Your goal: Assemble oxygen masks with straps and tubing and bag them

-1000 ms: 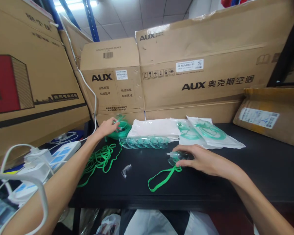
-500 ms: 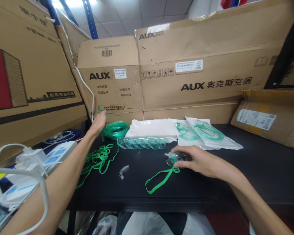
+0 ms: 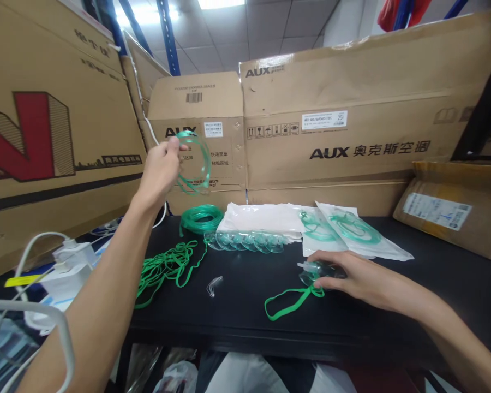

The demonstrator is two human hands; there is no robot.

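Observation:
My left hand [image 3: 162,164] is raised above the table's left side, closed on a loop of green clear tubing [image 3: 207,158] that hangs in the air. Below it lies a thick coil of the same tubing [image 3: 202,219]. My right hand [image 3: 343,273] grips a clear oxygen mask [image 3: 309,275] low over the table. From the mask a green elastic strap [image 3: 284,312] trails to the left on the black surface. A tangle of green elastic cord [image 3: 163,267] and small clear or metallic strips [image 3: 214,285] lie between my arms.
Several clear masks [image 3: 245,241] overlap in a row before white bags [image 3: 259,217]. Bagged tubing sets [image 3: 354,226] lie to their right. Cardboard boxes [image 3: 352,136] wall the back; a taped parcel [image 3: 450,210] sits at right. White plugs and cables [image 3: 67,267] crowd the left.
My left hand has risen from beside the coil, lifting a loop of tubing into the air. My right hand still holds the mask by the table. The view has tilted up slightly.

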